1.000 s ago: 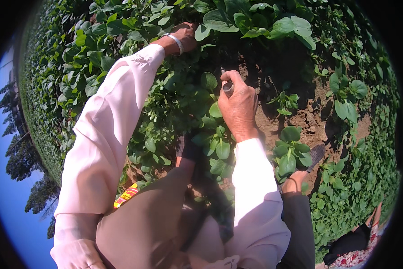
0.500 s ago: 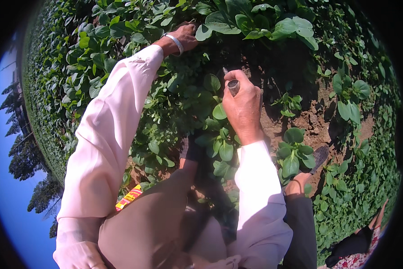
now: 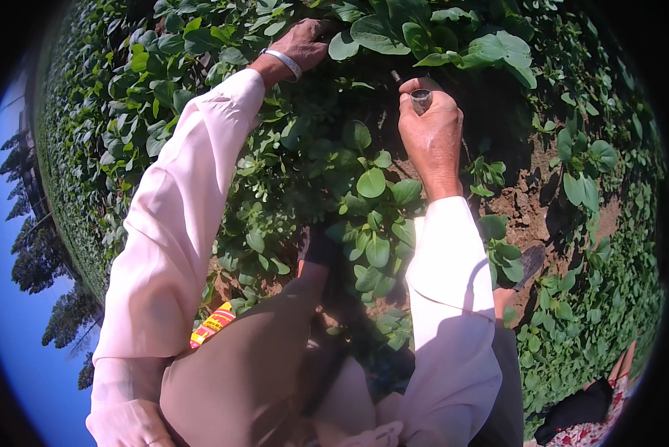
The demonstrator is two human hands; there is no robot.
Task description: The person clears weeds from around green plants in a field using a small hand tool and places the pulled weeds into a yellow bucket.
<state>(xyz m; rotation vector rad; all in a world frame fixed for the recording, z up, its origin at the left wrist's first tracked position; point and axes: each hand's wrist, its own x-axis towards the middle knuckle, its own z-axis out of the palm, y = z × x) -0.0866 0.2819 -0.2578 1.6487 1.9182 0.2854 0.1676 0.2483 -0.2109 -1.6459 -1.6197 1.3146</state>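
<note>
In the upper middle, my right hand (image 3: 433, 134) is closed round the round, hollow-ended handle (image 3: 421, 100) of a short hand tool. A thin dark piece of the tool shows beyond my thumb; its working end is hidden. My left hand (image 3: 305, 45), with a white band on the wrist, reaches in at the far side among the leaves. Its fingers are hidden behind a large broad-leaved green plant (image 3: 394, 33). This plant stands just beyond both hands, over dark shaded soil.
Smaller leafy plants (image 3: 375, 186) grow between my arms. Bare brown soil (image 3: 524, 205) shows at the right, near my shoe (image 3: 530, 267). A yellow and red packet (image 3: 215, 324) lies against my left leg. Part of another person (image 3: 588, 410) shows at the lower right.
My right hand has moved away from me and a little to the right with the tool, closer to the large plant. My left hand has shifted slightly farther out.
</note>
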